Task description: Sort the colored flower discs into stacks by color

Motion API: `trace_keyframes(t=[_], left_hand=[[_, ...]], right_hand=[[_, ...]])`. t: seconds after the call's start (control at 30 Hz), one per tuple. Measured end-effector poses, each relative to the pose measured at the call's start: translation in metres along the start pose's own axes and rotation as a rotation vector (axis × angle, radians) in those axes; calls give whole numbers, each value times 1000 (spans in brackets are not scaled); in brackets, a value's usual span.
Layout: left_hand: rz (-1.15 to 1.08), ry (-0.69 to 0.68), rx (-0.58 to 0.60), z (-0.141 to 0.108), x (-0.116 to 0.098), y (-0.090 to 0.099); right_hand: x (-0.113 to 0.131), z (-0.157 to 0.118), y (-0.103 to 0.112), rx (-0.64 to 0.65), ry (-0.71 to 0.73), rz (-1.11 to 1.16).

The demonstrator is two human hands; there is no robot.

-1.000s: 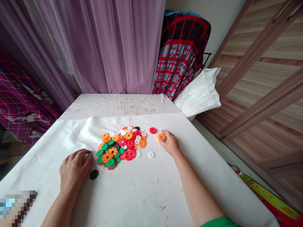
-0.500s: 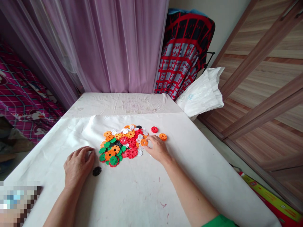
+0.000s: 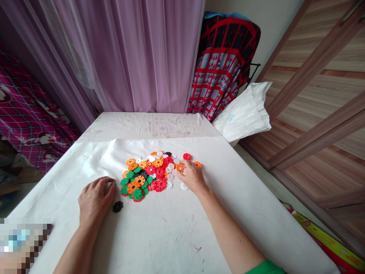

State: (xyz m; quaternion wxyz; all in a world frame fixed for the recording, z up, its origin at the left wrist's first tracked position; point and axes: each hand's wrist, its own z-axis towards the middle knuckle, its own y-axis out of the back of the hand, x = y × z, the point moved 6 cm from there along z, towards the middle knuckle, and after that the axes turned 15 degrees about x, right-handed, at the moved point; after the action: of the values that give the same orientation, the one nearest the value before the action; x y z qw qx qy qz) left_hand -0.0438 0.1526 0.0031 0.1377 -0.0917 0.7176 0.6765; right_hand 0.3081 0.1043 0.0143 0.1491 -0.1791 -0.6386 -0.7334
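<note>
1. An orange disc (image 3: 180,168) was pinched between the thumb and fingertips of the right hand (image 3: 194,178), at the right edge of a mixed heap (image 3: 150,169); whether it was lifted clear could not be told.
2. Nothing was seen gripped by the left hand (image 3: 95,196), which was rested, loosely bent, on the white cloth (image 3: 159,236) left of the heap; a black disc (image 3: 118,206) was left just beside it, on the near side.
3. Four spots outside the heap were taken up: by that black disc, by a red disc (image 3: 187,156) on the far right, by another orange disc (image 3: 198,164) beyond the right fingers, and by a white disc (image 3: 184,186), partly hidden by the right hand.
4. By judgement, only an early stage had been reached: a few pieces were set apart, while most, in green, red, orange, white and black, were left heaped together.
</note>
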Motion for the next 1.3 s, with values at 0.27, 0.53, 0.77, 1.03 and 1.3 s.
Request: trace_keyframes(t=[0.27, 0.53, 0.77, 1.03, 1.3], left_hand=[[15, 9, 10, 0, -1, 0], [17, -4, 1, 2, 2, -2], [11, -12, -11, 1, 2, -1], [4, 1, 14, 0, 0, 0], [4, -5, 17, 0, -1, 0]], right_hand=[[-80, -4, 43, -137, -184, 29], [-77, -2, 27, -88, -161, -22], [-73, -3, 27, -70, -166, -52], [-49, -3, 38, -77, -115, -39], [14, 17, -12, 125, 54, 67]])
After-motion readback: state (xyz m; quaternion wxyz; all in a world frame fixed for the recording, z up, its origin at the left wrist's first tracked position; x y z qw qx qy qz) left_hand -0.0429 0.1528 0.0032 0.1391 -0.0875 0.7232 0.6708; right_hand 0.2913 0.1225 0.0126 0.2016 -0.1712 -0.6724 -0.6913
